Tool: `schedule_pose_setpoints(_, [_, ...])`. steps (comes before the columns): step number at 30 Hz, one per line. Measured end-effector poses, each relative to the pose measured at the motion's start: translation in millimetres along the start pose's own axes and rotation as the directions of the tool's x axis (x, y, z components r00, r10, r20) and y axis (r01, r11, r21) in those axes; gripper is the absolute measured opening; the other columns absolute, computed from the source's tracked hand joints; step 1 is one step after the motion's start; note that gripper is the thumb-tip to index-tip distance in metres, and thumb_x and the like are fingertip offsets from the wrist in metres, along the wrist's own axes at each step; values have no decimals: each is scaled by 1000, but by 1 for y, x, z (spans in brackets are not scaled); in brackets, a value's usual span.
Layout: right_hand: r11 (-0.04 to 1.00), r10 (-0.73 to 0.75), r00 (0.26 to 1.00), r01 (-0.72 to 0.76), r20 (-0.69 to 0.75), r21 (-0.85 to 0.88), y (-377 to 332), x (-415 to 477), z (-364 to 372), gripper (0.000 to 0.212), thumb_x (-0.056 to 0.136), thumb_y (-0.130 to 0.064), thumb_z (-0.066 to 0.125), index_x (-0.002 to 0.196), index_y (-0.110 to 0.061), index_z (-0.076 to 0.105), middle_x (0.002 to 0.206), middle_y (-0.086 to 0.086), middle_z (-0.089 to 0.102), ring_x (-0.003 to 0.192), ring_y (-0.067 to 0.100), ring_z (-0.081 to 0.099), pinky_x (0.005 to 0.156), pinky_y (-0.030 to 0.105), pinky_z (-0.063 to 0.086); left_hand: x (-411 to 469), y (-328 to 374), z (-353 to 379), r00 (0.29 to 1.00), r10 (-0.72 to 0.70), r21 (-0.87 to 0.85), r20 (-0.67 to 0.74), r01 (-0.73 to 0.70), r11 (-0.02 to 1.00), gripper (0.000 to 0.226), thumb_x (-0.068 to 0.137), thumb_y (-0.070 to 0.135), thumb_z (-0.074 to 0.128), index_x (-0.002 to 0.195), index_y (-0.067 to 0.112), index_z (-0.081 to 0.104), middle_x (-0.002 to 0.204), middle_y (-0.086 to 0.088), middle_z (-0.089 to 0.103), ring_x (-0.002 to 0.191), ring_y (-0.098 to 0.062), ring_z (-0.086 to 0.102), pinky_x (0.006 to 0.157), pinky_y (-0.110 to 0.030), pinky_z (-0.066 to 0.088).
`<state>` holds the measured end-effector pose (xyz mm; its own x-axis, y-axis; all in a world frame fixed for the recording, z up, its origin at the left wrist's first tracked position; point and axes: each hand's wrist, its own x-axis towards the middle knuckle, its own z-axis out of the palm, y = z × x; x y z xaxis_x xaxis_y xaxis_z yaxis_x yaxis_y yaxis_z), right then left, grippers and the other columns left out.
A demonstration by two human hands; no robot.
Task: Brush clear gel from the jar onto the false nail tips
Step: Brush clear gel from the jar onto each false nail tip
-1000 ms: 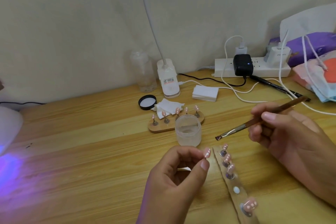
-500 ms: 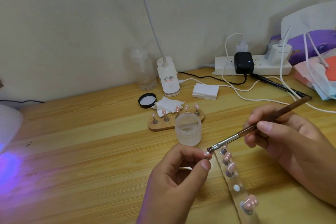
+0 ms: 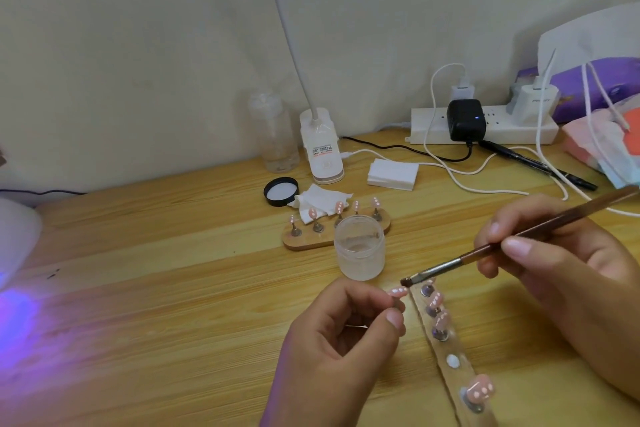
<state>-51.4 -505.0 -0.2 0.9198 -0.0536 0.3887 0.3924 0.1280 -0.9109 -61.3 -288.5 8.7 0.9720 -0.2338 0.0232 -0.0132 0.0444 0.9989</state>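
- I'm looking at a light wooden table [image 3: 156,288] running up to the wall.
- Frosted jar [image 3: 359,248] is standing open near the middle, just in front of an oval wooden stand [image 3: 304,242].
- Long wooden strip [image 3: 460,380] is lying at front right, angled toward the jar.
- Black lid [image 3: 281,191] is lying flat behind the stand, with a crumpled tissue [image 3: 320,203] beside it.
- White pad stack [image 3: 393,174], lamp base [image 3: 321,149] and clear bottle [image 3: 275,135] are sitting toward the back.
- Power strip [image 3: 498,135] is lying against the wall, with white cables [image 3: 464,184] trailing forward and a black pen-shaped tool [image 3: 540,166] beside it.
- White dome unit [image 3: 17,236] at the left edge is throwing purple light across the wood.
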Motion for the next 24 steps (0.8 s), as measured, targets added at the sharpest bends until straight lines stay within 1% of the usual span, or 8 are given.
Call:
schedule_pose_setpoints(4, [993,47,999,-45,-13,108,0,5,-1,18,68,-32,77,81,-21,72,77,4,67,67,15,66,65,19,54,0,-1,1,1000,1,-13,-16,-1,1000,22,52,45,71,68,29,72,73,3,72,66,-4,63,61,-15,49])
schedule_pose_setpoints(6, [989,52,999,-52,6,139,0,6,0,12,71,-27,71,80,-20,73,75,5,66,66,15,66,64,20,54,-1,-1,1,1000,-2,-21,-22,2,1000,23,52,45,73,68,29,72,72,2,72,66,-4,62,62,-15,49])
schedule_pose_setpoints(8, [987,52,998,-56,28,149,-1,4,1,13,74,-24,62,80,-20,72,73,5,66,66,15,65,63,20,53,-1,-1,1,1000,-2,-28,-18,1,1000,23,53,45,73,70,29,72,74,3,72,66,-3,62,62,-14,49])
schedule_pose_setpoints(12, [988,60,997,-66,50,136,-2,3,3,13,75,-24,61,81,-20,72,72,7,66,67,16,65,65,21,53,-1,-1,1,1000,9,-30,-10,-9,999,22,55,43,73,72,29,73,75,4,71,66,-3,62,61,-13,48])
schedule_pose_setpoints(16, [994,68,997,-71,37,87,-3,3,5,13,71,-29,72,81,-21,72,75,5,66,67,15,65,65,21,53,-2,-1,1,1000,14,-38,4,-14,999,21,56,41,74,72,28,73,74,4,71,67,-3,62,61,-13,48])
schedule_pose_setpoints(21, [998,49,999,-50,23,49,-5,1,7,9,75,-25,64,80,-22,71,74,6,65,67,16,64,65,22,53,-2,0,0,1000,1,-21,20,-1,1000,11,66,27,76,74,23,71,74,4,71,69,-3,63,63,-12,48])
schedule_pose_setpoints(22, [997,55,998,-56,25,46,-7,1,8,7,76,-26,67,80,-22,71,75,6,65,67,15,64,66,22,53,-3,0,0,1000,0,-18,21,0,1000,10,67,27,76,74,23,71,75,4,72,69,-3,63,64,-12,48])
schedule_pose_setpoints(24, [998,62,998,-63,25,20,-7,1,7,17,74,-36,77,82,-22,71,77,4,65,68,15,65,66,22,54,-3,0,0,1000,2,-11,25,-2,1000,8,69,25,74,76,23,71,75,5,71,69,-3,62,64,-12,48])
